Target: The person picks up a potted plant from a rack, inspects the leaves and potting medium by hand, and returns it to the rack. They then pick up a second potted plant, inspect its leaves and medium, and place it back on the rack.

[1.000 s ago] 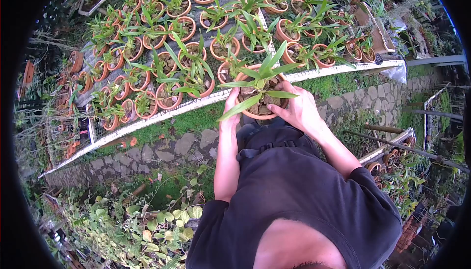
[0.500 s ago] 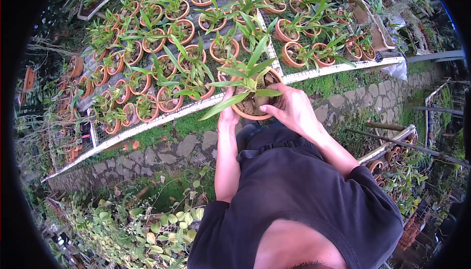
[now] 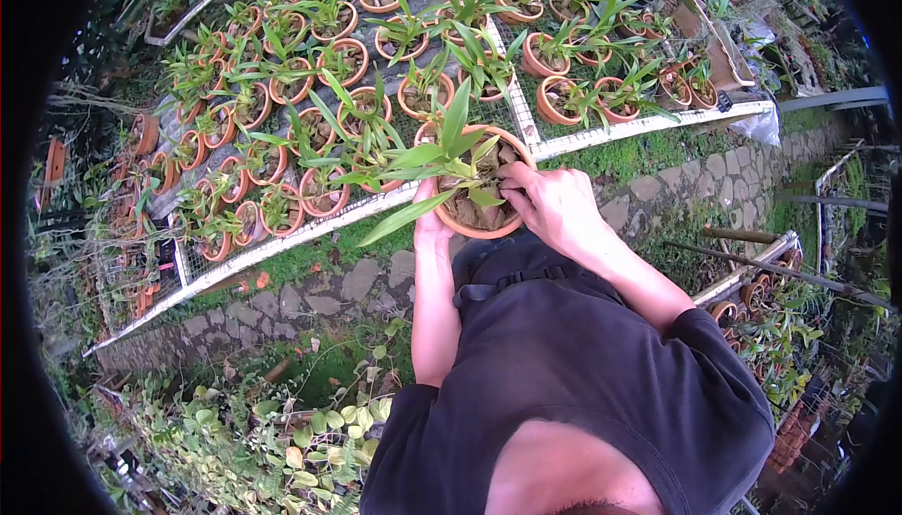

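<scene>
In the head view, the left hand [image 3: 430, 218] holds the clay pot [image 3: 477, 232] by its side, clamped on it, most of its fingers hidden behind pot and leaves. The right hand [image 3: 561, 209] reaches over the opposite rim, fingers bent inside beside the leafy plant [image 3: 455, 165]; whether they pinch anything I cannot tell. The pot is above the near white edge of the mesh desk [image 3: 611, 136], in front of the black shirt [image 3: 573, 346], with other potted plants [image 3: 426, 94] beyond
</scene>
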{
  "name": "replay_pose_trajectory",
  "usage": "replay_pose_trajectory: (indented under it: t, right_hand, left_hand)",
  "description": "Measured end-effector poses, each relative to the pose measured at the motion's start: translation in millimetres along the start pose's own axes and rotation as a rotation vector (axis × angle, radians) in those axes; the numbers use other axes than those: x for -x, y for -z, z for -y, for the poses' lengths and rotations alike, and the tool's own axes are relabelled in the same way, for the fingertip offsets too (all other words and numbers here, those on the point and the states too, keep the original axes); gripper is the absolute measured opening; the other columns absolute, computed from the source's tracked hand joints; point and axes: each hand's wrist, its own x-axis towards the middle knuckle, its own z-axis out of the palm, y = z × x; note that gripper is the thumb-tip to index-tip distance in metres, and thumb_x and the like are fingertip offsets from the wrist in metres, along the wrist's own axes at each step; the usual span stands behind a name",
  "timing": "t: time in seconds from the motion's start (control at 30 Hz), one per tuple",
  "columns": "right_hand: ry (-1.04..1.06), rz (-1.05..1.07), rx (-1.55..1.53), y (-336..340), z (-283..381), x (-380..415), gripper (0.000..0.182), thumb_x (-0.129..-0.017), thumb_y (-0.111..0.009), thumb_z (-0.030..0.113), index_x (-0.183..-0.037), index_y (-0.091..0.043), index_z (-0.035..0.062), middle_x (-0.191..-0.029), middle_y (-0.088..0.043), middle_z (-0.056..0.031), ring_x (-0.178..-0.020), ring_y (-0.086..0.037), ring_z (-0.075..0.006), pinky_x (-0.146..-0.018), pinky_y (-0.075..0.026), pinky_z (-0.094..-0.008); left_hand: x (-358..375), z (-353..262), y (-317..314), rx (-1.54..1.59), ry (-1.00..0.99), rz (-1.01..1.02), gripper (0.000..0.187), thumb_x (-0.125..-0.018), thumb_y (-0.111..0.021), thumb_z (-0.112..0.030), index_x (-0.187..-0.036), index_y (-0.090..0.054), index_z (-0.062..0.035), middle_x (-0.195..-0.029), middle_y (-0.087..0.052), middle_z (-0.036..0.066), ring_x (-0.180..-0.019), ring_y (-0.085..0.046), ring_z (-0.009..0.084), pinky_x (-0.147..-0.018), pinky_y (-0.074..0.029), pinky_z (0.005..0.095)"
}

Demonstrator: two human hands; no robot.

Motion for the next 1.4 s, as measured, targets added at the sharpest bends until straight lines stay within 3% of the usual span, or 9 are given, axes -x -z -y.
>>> replay_pose_trajectory:
  t: [0.2, 0.3, 0.4, 0.63, 0.8, 0.9, 1.13, 1.4]
  right_hand:
    - [0.261, -0.137, 0.059, 15.1, 2.0, -5.1, 0.015, -0.083, -0.07, 0.019, -0.093, -0.069, 0.0072, -0.09, -0.061, -0.0081, -0.08, -0.066, -0.0271, -0.068, -0.055, -0.0391]
    - [0.318, -0.069, 0.152, 16.1, 1.8, -10.9, 0.012, -0.078, -0.071, 0.018, -0.083, -0.071, 0.0075, -0.089, -0.058, -0.0077, -0.083, -0.063, -0.0259, -0.071, -0.054, -0.0384]
    - [0.246, 0.043, 0.335, 13.3, 3.7, -19.2, 0.012, -0.071, -0.072, 0.018, -0.078, -0.072, 0.0081, -0.09, -0.058, -0.0076, -0.085, -0.061, -0.0257, -0.071, -0.052, -0.0392]
    - [0.155, -0.057, 0.372, -10.6, 2.4, -24.1, 0.014, -0.064, -0.07, 0.018, -0.076, -0.074, 0.013, -0.09, -0.062, -0.0032, -0.086, -0.058, -0.0271, -0.079, -0.045, -0.043]
    - [0.145, -0.068, 0.346, -0.7, 13.2, -23.5, 0.016, -0.065, -0.069, 0.018, -0.079, -0.074, 0.0155, -0.093, -0.064, 0.0003, -0.093, -0.053, -0.0268, -0.082, -0.04, -0.0432]
    - [0.281, -0.296, 0.298, 7.2, 20.2, -23.2, 0.012, -0.069, -0.063, 0.019, -0.071, -0.071, 0.0092, -0.085, -0.061, -0.0029, -0.088, -0.053, -0.0243, -0.079, -0.038, -0.0392]
    - [0.295, -0.211, 0.306, 20.6, 24.7, -22.0, 0.015, -0.069, -0.064, 0.019, -0.076, -0.072, 0.0093, -0.089, -0.059, -0.0025, -0.093, -0.05, -0.0245, -0.081, -0.038, -0.0398]
    - [0.278, -0.248, 0.348, 12.2, 21.5, -28.4, 0.013, -0.067, -0.065, 0.019, -0.074, -0.072, 0.0103, -0.088, -0.057, -0.0029, -0.093, -0.049, -0.0248, -0.083, -0.037, -0.0418]
  left_hand:
    - [-0.1, -4.1, 5.9, 0.066, 0.03, 0.003, 0.046, -0.1, -0.054, -0.037, -0.133, -0.054, -0.0055, -0.124, -0.063, 0.011, -0.109, -0.064, 0.0246, -0.095, -0.053, 0.0425]
    - [4.3, -7.9, -4.5, 0.045, 0.038, -0.022, 0.046, -0.1, -0.052, -0.036, -0.133, -0.054, -0.0048, -0.125, -0.063, 0.012, -0.109, -0.064, 0.0248, -0.095, -0.053, 0.0425]
    - [5.7, -7.6, -4.3, -0.008, 0.022, -0.025, 0.047, -0.1, -0.051, -0.034, -0.135, -0.053, -0.0041, -0.127, -0.063, 0.012, -0.112, -0.063, 0.0249, -0.097, -0.052, 0.0422]
    - [8.0, -8.6, 1.3, -0.027, -0.048, -0.067, 0.05, -0.097, -0.055, -0.028, -0.139, -0.049, -0.0039, -0.132, -0.059, 0.013, -0.117, -0.06, 0.0261, -0.1, -0.051, 0.0436]
    - [12.2, -10.3, -4.3, -0.082, -0.199, -0.18, 0.046, -0.097, -0.055, -0.036, -0.13, -0.054, -0.0034, -0.122, -0.063, 0.012, -0.108, -0.064, 0.0261, -0.092, -0.054, 0.0424]
    - [15.9, -14.0, -4.4, -0.039, -0.255, -0.142, 0.046, -0.096, -0.057, -0.036, -0.129, -0.054, -0.0043, -0.119, -0.063, 0.012, -0.106, -0.064, 0.0262, -0.091, -0.054, 0.0425]
    - [20.5, -22.6, -22.0, -0.062, -0.302, -0.154, 0.048, -0.092, -0.063, -0.034, -0.13, -0.053, -0.0058, -0.117, -0.063, 0.011, -0.104, -0.064, 0.026, -0.091, -0.055, 0.0432]
    - [28.3, -32.7, -56.8, -0.117, -0.341, 0.066, 0.05, -0.092, -0.062, -0.031, -0.134, -0.051, -0.0053, -0.124, -0.06, 0.012, -0.11, -0.062, 0.026, -0.095, -0.053, 0.0437]
